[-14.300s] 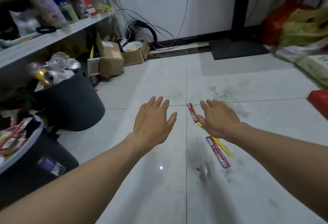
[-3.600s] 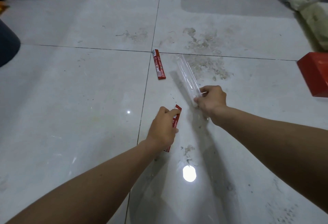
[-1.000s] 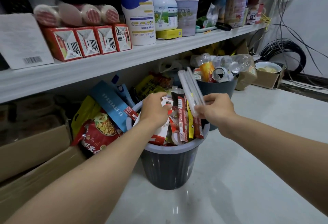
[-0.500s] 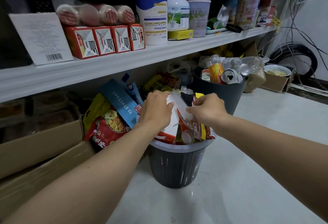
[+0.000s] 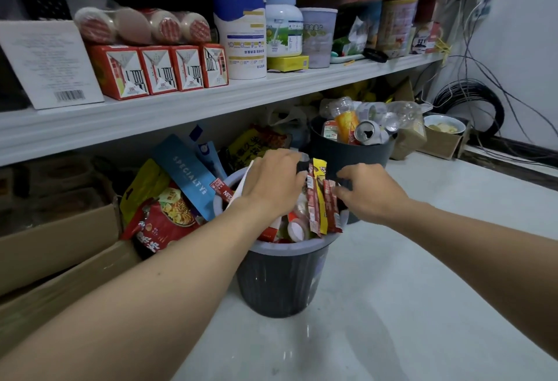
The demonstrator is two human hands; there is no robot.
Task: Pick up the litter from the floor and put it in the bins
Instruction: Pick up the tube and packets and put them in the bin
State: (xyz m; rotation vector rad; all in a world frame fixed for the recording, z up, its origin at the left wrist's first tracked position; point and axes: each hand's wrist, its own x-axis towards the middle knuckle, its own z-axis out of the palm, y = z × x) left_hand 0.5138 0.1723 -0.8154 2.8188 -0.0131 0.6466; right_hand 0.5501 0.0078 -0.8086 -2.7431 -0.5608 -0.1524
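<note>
A dark grey bin (image 5: 280,284) stands on the floor under the shelf, packed to its rim with litter. Red and yellow stick wrappers (image 5: 320,208) stand upright at its right side. My left hand (image 5: 271,181) lies palm down on the litter in the bin, fingers bent over the far side of the pile. To the right of the wrappers is my right hand (image 5: 368,190), its fingers loosely curled and the fingertips touching the red wrappers. The clear plastic sleeve is hidden. A second dark bin (image 5: 347,151) behind holds crushed bottles and cans (image 5: 368,126).
A white shelf (image 5: 211,102) loaded with boxes and jars runs overhead. Snack bags (image 5: 163,220) and cardboard boxes (image 5: 60,247) crowd the left of the bin. A box with a bowl (image 5: 444,139) and coiled cables (image 5: 471,108) sit at the far right.
Both hands carried wrappers and the clear sleeve from the floor to the bin. Since half a second ago the sleeve went down out of sight and my right hand drew slightly right.
</note>
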